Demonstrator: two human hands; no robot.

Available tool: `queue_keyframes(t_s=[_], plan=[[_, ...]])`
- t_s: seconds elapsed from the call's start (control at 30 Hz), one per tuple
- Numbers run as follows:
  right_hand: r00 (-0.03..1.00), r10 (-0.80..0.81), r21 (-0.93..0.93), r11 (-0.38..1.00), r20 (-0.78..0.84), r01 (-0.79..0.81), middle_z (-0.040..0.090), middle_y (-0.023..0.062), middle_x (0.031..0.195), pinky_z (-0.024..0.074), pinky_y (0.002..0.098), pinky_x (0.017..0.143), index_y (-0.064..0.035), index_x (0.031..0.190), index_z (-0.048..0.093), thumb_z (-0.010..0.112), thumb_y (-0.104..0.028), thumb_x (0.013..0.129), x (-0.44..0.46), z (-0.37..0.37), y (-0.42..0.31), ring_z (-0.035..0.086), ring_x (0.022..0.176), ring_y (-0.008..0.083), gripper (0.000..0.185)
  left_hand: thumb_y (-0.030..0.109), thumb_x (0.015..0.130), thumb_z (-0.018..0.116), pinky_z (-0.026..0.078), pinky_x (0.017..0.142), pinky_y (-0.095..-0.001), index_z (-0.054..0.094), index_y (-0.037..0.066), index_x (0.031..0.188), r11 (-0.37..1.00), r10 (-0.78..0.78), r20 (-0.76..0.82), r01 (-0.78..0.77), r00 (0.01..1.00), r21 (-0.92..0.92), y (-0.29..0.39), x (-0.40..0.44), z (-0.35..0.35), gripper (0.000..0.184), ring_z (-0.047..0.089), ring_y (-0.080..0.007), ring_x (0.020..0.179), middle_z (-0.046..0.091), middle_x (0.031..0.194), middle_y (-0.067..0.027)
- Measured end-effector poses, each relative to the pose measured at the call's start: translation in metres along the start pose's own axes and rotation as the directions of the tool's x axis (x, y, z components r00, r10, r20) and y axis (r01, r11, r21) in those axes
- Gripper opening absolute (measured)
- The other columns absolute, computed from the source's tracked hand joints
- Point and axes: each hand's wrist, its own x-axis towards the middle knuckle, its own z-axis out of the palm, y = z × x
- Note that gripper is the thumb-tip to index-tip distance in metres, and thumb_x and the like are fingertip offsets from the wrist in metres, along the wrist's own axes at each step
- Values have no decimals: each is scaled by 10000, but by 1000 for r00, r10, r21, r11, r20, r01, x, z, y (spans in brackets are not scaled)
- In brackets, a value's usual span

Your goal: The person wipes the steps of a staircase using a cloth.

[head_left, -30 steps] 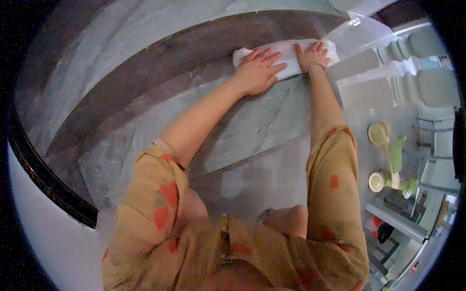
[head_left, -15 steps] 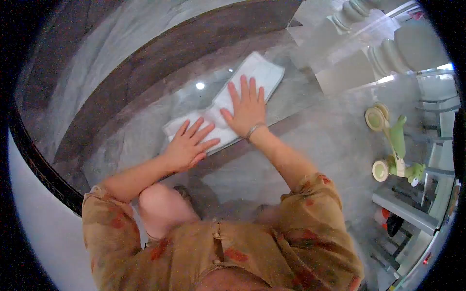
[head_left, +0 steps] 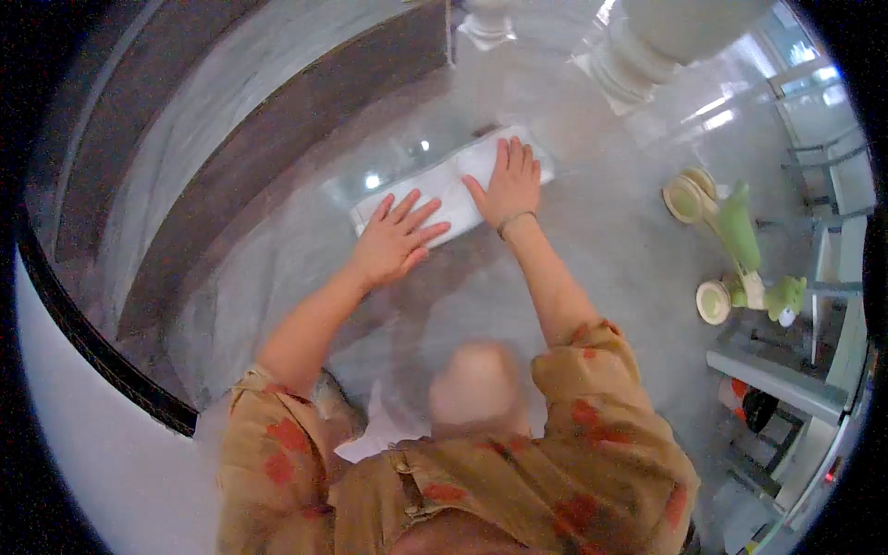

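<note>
A white folded cloth [head_left: 455, 198] lies flat as a long strip on the shiny grey floor [head_left: 592, 240]. My left hand [head_left: 393, 244] presses palm down on its left part, fingers spread. Near the cloth's right end rests my right hand [head_left: 514, 190], flat with the thumb held apart and a bracelet round the wrist. Neither hand grips the cloth. My knee [head_left: 476, 379] shows blurred below the hands.
Curved steps with a dark riser [head_left: 314, 111] rise on the left. A pale column base [head_left: 634, 65] stands at upper right. On the right are a green ride-on toy [head_left: 747, 236] with cream wheels and a grey bench [head_left: 772, 381].
The cloth, bent and slanted before, now lies straighter and closer to level in view. Both hands have moved with it, staying flat. My view and knees have shifted too.
</note>
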Motion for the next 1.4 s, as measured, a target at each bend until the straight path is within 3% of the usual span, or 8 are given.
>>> queue_keyframes(t_s=[0.1,0.2,0.5,0.7,0.9,1.17,1.37,1.4], plan=[[943,119,95,983,309,-155,262,214,1535,233,506,1126,1,1479,248,532,-618,857,5,-25,-5,246,1421,371,923,318,913,540,182,1154,-550,423,318,1431,998,-51,-6,52,999,26,13,-5,-1,531,230,-310,1443,281,1565,-12],[997,26,-120,993,67,-18,297,161,1532,216,525,1138,-13,1491,255,475,-686,844,-4,3,-7,259,1422,364,959,331,920,531,179,1155,-550,428,317,1427,998,-43,-20,44,999,38,10,-12,2,518,233,-314,1442,289,1561,-18],[996,-86,-134,987,22,88,442,175,1428,349,497,1064,-46,1419,392,580,-521,862,7,-1,-2,407,1306,377,756,368,931,512,174,1152,-562,441,315,1425,999,16,-167,-10,986,40,2,-8,19,502,234,-319,1446,289,1564,-31],[990,36,-287,958,136,5,187,203,1572,223,546,1141,-57,1510,230,429,-505,952,-30,6,-69,197,1448,374,743,415,911,542,229,1123,-591,442,329,1415,1000,24,-235,-21,972,13,-13,-73,38,521,262,-333,1431,300,1556,-43],[937,-237,-404,854,257,327,158,188,1585,177,544,1153,28,1489,237,406,-503,954,-114,13,-209,153,1464,354,772,407,869,601,231,1132,-582,448,336,1402,999,44,-163,-47,986,-13,-37,-244,20,558,247,-320,1439,263,1572,-20],[791,-575,5,810,211,587,224,250,1539,174,521,1154,112,1426,287,492,-472,915,-195,30,-435,201,1426,417,802,413,858,600,207,1148,-552,475,279,1393,980,-198,34,198,980,-24,-75,-491,-24,566,238,-324,1441,292,1559,-38],[600,-782,162,623,168,766,301,174,1525,216,546,1137,-146,1469,365,538,-450,901,-201,14,-486,233,1399,457,667,271,856,607,200,1140,-547,494,199,1381,838,-522,115,533,845,-115,-54,-557,-45,542,272,-344,1416,361,1505,-102],[404,-893,250,445,198,860,321,129,1523,226,548,1134,-221,1451,393,548,-447,898,-194,18,-480,245,1400,436,618,271,856,607,200,1140,-547,494,199,1381,844,-513,113,524,851,-112,-49,-552,-40,542,272,-344,1416,361,1505,-102]])
